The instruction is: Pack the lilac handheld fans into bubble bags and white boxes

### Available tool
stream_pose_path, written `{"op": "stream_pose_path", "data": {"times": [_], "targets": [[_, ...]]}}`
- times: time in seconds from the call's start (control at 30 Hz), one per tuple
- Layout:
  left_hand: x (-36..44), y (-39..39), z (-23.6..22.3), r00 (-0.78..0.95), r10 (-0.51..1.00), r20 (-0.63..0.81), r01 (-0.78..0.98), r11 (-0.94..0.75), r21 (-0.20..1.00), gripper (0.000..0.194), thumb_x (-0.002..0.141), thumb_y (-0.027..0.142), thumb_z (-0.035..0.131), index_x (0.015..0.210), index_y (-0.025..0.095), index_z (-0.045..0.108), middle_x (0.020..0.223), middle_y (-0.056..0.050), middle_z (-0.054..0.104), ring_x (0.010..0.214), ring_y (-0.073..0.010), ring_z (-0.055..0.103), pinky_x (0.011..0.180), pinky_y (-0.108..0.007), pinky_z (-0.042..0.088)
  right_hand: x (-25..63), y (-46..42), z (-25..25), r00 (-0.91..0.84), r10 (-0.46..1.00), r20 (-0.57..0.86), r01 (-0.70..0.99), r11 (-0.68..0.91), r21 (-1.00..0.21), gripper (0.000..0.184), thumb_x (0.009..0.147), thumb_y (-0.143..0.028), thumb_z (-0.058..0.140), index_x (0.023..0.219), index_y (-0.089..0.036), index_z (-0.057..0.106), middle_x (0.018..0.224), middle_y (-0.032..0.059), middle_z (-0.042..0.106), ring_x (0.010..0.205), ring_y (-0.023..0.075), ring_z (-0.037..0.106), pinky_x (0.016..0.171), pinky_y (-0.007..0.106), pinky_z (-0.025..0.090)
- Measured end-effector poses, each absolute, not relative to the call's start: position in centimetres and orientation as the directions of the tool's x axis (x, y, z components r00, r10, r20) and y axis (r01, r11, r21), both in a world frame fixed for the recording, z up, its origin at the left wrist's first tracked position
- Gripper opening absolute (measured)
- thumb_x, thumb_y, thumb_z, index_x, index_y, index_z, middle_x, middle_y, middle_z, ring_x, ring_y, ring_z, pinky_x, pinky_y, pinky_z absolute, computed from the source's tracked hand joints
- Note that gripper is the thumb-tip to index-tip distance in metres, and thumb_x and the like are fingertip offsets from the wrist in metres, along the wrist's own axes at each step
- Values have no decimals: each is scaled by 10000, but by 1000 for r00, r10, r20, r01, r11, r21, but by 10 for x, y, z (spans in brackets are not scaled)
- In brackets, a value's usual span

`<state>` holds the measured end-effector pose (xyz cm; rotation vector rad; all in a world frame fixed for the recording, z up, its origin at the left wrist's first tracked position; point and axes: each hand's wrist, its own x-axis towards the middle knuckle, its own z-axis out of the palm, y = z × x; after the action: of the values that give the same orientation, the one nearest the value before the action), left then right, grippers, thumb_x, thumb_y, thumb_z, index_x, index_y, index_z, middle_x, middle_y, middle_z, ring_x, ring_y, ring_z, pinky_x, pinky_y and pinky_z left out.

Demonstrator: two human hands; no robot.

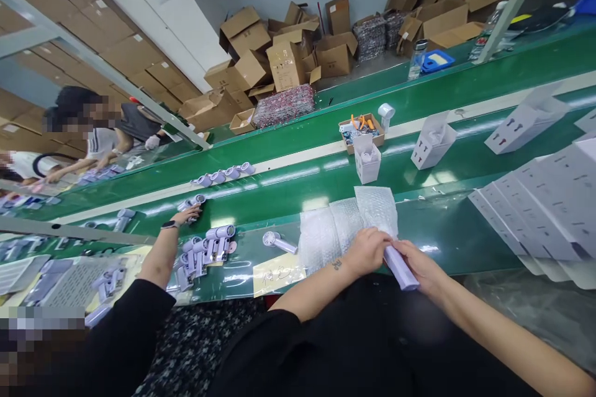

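Note:
My left hand (367, 251) and my right hand (421, 267) are both closed round a small lilac hand-held fan (400, 270), whose handle sticks out toward me between them. The fan's head is hidden under my left hand, at the near edge of a bubble-wrap bag (377, 211). More bubble-wrap bags (321, 236) lie flat just left of it on the green work surface (442, 229). Another lilac fan (278, 240) lies loose further left.
A co-worker's hand (186, 214) on my left touches fans on the belt, with a cluster of fans (205, 251) beside it. White open boxes (367, 158) stand on the belt; flat white cartons (535, 211) are stacked at right. Cardboard boxes (284, 56) are piled behind.

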<state>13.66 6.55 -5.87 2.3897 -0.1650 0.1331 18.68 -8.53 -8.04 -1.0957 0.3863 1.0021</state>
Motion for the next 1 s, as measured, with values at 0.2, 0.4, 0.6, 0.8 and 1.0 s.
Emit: {"op": "stream_pose_path", "data": {"times": [0.2, 0.4, 0.6, 0.8, 1.0], "targets": [[143, 61, -70, 951, 116, -288, 310, -302, 902, 180, 734, 203, 614, 902, 144, 638, 642, 9, 567, 594, -109, 514, 581, -225, 413, 183, -123, -69, 736, 382, -559, -510, -229, -829, 257, 721, -416, 625, 681, -228, 455, 606, -26, 541, 573, 155, 513, 525, 272, 415], [143, 47, -26, 914, -24, -405, 403, 171, 899, 295, 633, 288, 729, 842, 116, 611, 601, 22, 530, 515, -69, 456, 514, -194, 351, 182, -157, -5, 739, 555, -383, -83, -488, -869, 263, 837, -432, 506, 691, -219, 452, 623, -32, 502, 596, 140, 462, 571, 266, 364], [151, 69, 23, 958, -182, -223, 241, 83, 967, 684, 564, 478, 777, 1126, 155, 561, 990, -101, 599, 858, -190, 562, 712, -280, 443, 185, -166, 27, 661, 690, -295, -267, -152, -952, 221, 862, -387, 526, 753, -197, 494, 703, -22, 511, 668, 117, 482, 635, 256, 387], [161, 58, 19, 867, -492, -84, -38, -233, 972, 1018, 458, 398, 842, 1348, 214, 384, 1321, -126, 455, 1163, -302, 453, 956, -397, 388, 182, -130, 20, 817, 530, -226, -433, 307, -847, 265, 790, -397, 627, 764, -206, 446, 695, -34, 550, 628, 97, 521, 622, 249, 440], [162, 45, -8, 996, 76, -47, 64, -236, 970, 220, 730, 341, 630, 861, 164, 644, 811, -31, 626, 646, -136, 569, 594, -250, 496, 209, -188, 40, 916, -400, -23, -42, -40, -998, 638, 699, -452, 693, 1180, -225, 341, 774, 1, 645, 636, 171, 625, 678, 350, 505]]}}
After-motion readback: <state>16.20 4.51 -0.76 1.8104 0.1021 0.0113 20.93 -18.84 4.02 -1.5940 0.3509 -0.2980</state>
